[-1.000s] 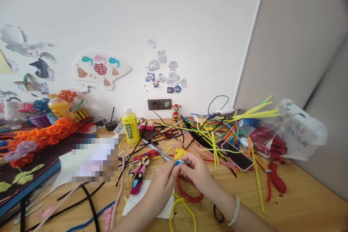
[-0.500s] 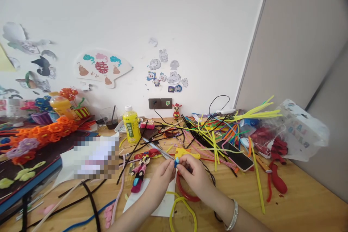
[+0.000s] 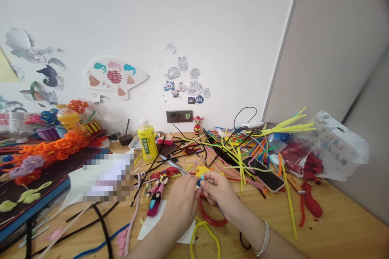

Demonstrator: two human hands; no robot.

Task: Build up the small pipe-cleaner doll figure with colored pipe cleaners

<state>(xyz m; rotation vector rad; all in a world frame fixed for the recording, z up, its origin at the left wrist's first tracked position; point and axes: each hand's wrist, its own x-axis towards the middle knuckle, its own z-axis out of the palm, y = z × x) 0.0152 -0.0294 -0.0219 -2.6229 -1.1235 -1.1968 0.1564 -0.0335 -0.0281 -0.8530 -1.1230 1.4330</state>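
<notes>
Left hand (image 3: 182,200) and right hand (image 3: 219,190): grips pinch a blue piece (image 3: 199,181) above red loop (image 3: 212,222), beside doll (image 3: 155,194).

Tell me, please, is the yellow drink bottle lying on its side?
No, the yellow drink bottle stands upright on the table with its white cap on top.

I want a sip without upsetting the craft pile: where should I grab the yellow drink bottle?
Grip the yellow drink bottle around its labelled middle, coming from the front-left. It stands upright, capped, with a round body that suits a side wrap; black pipe cleaners slant across its right side. The left hand and right hand are both pinching the small blue piece.
</notes>
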